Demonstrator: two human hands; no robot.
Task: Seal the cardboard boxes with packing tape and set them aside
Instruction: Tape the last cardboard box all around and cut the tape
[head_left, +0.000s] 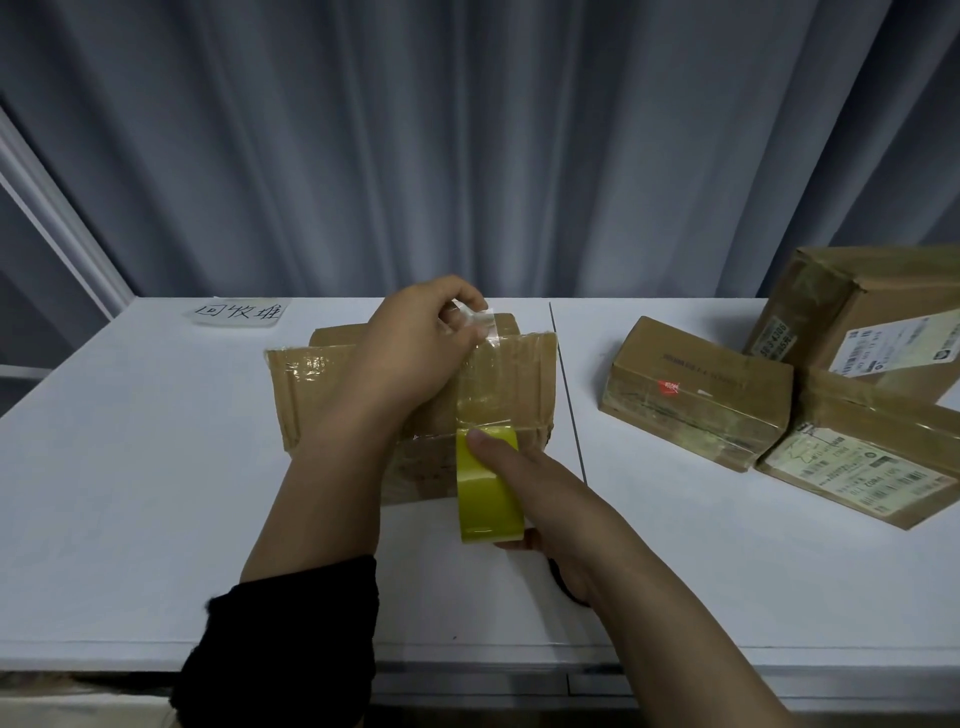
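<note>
A flat brown cardboard box (511, 374) lies in the middle of the white table (156, 467). My left hand (415, 353) reaches over it and pinches the free end of a clear tape strip (480, 319) at the box's far edge. The strip runs back across the lid to a yellow-green tape roll (485, 493) standing against the box's near edge. My right hand (540, 499) grips that roll, one finger laid along its top and the thumb under it.
Three taped cardboard boxes lie at the right: a small one (696, 389), a labelled one (862, 462) at the front and a large one (872, 306) behind. A handwritten paper sign (236, 312) lies at the table's far left. Grey curtains hang behind the table.
</note>
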